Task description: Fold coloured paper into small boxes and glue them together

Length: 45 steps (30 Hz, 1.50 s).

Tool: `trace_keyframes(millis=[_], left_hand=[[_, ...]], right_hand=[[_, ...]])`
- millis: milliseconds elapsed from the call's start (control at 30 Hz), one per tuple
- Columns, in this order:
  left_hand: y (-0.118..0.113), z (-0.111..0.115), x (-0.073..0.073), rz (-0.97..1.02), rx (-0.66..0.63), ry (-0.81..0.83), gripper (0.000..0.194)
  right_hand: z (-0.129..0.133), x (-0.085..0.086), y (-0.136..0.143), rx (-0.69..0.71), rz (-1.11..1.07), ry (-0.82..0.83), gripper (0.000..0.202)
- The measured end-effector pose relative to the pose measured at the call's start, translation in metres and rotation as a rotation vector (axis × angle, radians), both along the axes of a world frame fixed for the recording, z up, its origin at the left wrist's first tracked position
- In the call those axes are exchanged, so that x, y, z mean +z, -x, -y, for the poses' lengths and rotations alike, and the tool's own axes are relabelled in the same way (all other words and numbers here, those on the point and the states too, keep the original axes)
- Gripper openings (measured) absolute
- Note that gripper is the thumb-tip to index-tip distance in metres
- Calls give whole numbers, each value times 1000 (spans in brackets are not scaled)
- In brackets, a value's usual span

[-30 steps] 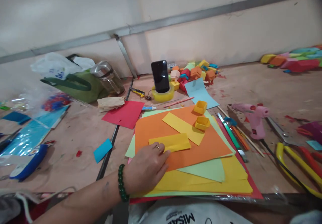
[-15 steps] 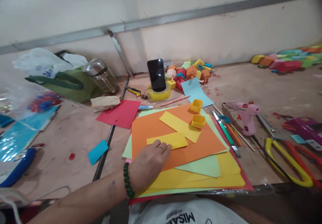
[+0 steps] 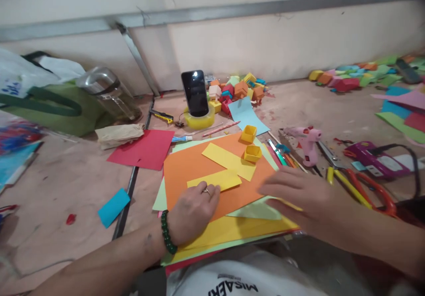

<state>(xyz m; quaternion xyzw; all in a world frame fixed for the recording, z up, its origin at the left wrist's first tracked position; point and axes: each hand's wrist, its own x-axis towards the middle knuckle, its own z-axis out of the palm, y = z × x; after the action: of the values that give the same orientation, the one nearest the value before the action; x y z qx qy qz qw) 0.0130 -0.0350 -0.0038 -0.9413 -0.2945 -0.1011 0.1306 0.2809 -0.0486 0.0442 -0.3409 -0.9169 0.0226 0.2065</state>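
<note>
My left hand, with a ring and a green bead bracelet, has its fingers closed over the near edge of a yellow paper strip. The strip lies on an orange sheet. A second yellow strip rests just behind it at a slant. My right hand is in the air over the right edge of the paper pile, slightly blurred, its fingers stretched out and holding nothing. Two small folded yellow paper boxes, one farther back and one nearer, stand at the orange sheet's right side.
Right of the pile lie a pink glue gun, orange-handled scissors and a purple device. Behind it, a phone leans in a tape roll near folded paper pieces. A bottle stands at left.
My right hand has come into view from the right, over the edge of the pile. My left hand stays on the yellow strip. The view has turned a little to the right.
</note>
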Motion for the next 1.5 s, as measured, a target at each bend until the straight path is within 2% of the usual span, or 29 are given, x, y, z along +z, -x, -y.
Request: trace_keyframes(millis=[67,167,267,400,533,633,733,833,967,1000,1067,1167,1200,1267,1333,1400,1500], left_hand=[[0,-2,-1,-1,8,-13,23],[-2,0,0,-33,17,16,21],[-1,7,7,-81,37,92,26],[14,22,16,-171,95,136,41],[35,34,14,-204,158,198,48],[39,32,12,-117,213,275,37],[32,16,16,65,284,351,15],[22,-7,22,137,411,451,24],[15,-26,33,113,446,733,8],[14,-27,37,118,438,800,8],[13,-28,45,154,416,897,10],[12,-30,54,354,372,973,3],[12,-32,55,475,369,998,4],[14,-37,54,765,387,1059,22],[16,-43,51,998,421,1150,40],[19,-48,49,1096,428,1275,55],[25,-55,48,1068,385,1445,77]], right_hand=[[-24,-3,38,140,130,-120,21],[-40,-30,67,194,270,-228,21],[-40,-53,62,250,305,-210,20],[-30,-61,41,246,316,-162,20],[-21,-58,26,223,314,-117,22],[-22,-53,23,195,325,-69,24],[-28,-44,28,168,347,3,20],[-35,-36,39,149,340,41,18],[-42,-23,52,106,156,50,6],[-43,-20,54,87,103,59,9],[-45,-14,59,50,42,119,32],[-44,-11,66,14,25,369,53],[-43,-11,68,-4,4,469,58],[-38,-12,72,-41,-72,597,64],[-32,-13,72,-10,-147,595,64],[-29,-12,67,111,-163,512,59],[-35,-2,55,251,-164,399,51]])
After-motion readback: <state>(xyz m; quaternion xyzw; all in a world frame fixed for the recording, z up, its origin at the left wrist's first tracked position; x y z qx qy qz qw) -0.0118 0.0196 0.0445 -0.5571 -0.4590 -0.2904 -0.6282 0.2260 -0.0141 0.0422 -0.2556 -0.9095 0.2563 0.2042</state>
